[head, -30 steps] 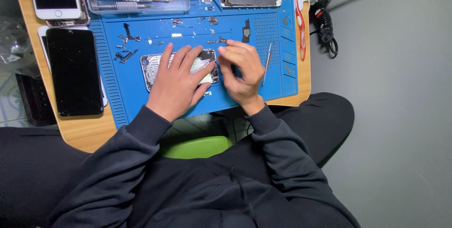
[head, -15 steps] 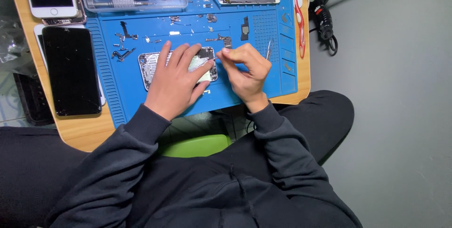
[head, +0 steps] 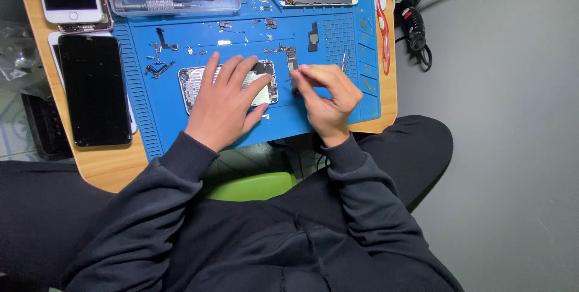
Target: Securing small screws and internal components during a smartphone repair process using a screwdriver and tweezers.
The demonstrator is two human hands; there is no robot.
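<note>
Fingers of left hand (head: 226,102) splayed flat, pinning opened phone shell (head: 199,84).
Right hand (head: 325,96) pinches small part just right of shell; shell's long axis runs left-right.

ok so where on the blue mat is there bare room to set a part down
Bare mat lies left of the opened phone shell, toward the black phone, and along the near edge below the right hand. Above the left hand, small loose parts crowd it.
</note>
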